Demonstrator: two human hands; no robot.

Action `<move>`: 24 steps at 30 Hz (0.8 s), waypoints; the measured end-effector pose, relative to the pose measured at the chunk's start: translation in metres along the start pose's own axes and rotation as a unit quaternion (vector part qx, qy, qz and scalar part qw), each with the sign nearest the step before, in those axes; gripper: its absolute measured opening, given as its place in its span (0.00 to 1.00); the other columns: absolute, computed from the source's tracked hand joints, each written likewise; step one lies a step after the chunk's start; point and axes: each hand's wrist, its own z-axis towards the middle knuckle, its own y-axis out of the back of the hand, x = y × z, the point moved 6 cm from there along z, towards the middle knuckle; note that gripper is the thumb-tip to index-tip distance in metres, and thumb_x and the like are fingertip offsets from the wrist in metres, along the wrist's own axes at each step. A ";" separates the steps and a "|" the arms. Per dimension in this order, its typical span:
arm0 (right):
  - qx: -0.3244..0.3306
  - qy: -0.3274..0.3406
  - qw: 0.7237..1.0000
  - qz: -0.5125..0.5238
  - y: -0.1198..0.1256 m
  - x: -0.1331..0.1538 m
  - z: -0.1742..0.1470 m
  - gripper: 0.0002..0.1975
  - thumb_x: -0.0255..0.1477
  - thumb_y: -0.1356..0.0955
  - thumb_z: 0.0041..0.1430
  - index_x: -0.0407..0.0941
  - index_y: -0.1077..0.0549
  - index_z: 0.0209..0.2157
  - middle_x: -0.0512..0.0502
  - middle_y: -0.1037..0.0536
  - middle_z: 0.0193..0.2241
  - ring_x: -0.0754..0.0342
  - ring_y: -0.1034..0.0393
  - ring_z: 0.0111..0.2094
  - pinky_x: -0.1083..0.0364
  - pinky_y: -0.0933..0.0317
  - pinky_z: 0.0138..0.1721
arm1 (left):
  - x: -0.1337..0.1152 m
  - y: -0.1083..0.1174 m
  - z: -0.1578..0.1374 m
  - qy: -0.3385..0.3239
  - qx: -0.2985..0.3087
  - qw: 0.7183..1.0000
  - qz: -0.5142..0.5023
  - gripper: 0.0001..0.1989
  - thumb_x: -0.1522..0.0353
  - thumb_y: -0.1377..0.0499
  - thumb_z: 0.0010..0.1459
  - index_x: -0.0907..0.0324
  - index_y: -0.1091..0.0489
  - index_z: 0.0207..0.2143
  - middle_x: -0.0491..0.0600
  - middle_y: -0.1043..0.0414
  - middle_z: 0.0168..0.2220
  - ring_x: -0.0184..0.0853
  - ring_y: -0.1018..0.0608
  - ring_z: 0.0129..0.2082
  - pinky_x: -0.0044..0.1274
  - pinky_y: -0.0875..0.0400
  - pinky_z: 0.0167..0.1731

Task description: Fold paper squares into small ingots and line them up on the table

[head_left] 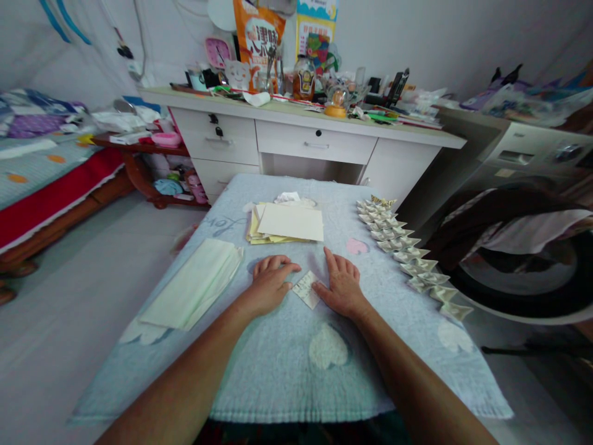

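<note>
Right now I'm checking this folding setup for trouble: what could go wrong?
1. The small paper piece is pinned only at its edges by the left hand and right hand; on the soft towel it may crease crookedly.
2. A right-arm sweep could scatter the row of folded pieces.

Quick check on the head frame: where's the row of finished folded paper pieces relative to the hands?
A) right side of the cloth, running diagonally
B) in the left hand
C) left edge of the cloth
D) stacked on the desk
A: the row of folded paper pieces runs diagonally down the right side of the blue cloth, beyond the right hand; the left hand only presses the small paper piece.
</note>
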 end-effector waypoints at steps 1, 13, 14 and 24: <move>0.000 0.000 1.000 0.000 0.000 0.000 0.000 0.42 0.43 0.35 0.55 0.44 0.55 0.66 0.36 0.40 0.59 0.40 0.47 0.56 0.44 0.55 0.55 | 0.000 0.001 0.000 -0.002 -0.001 1.000 -0.009 0.18 0.71 0.46 0.54 0.48 0.31 0.47 0.47 0.37 0.52 0.41 0.39 0.54 0.36 0.48 0.54; -0.016 0.011 1.000 0.006 0.000 0.001 -0.001 0.35 0.41 0.35 0.55 0.44 0.45 0.62 0.36 0.38 0.57 0.41 0.46 0.55 0.43 0.55 0.55 | -0.008 0.005 -0.002 -0.007 -0.041 0.999 -0.011 0.05 0.64 0.37 0.49 0.54 0.28 0.29 0.45 0.34 0.43 0.39 0.35 0.48 0.33 0.45 0.49; -0.022 0.015 1.000 0.011 0.001 0.001 -0.001 0.34 0.40 0.34 0.55 0.43 0.44 0.61 0.36 0.38 0.57 0.41 0.46 0.55 0.43 0.55 0.55 | -0.008 0.005 -0.001 -0.007 -0.043 0.999 -0.011 0.05 0.65 0.37 0.49 0.54 0.28 0.29 0.45 0.33 0.43 0.39 0.35 0.48 0.33 0.45 0.48; -0.054 0.071 0.994 0.055 0.009 0.007 -0.006 0.11 0.36 0.32 0.54 0.45 0.31 0.37 0.42 0.34 0.47 0.45 0.43 0.48 0.45 0.53 0.52 | -0.010 0.006 0.001 -0.004 -0.047 0.999 -0.005 0.01 0.68 0.39 0.50 0.55 0.28 0.27 0.46 0.32 0.40 0.38 0.34 0.46 0.32 0.44 0.48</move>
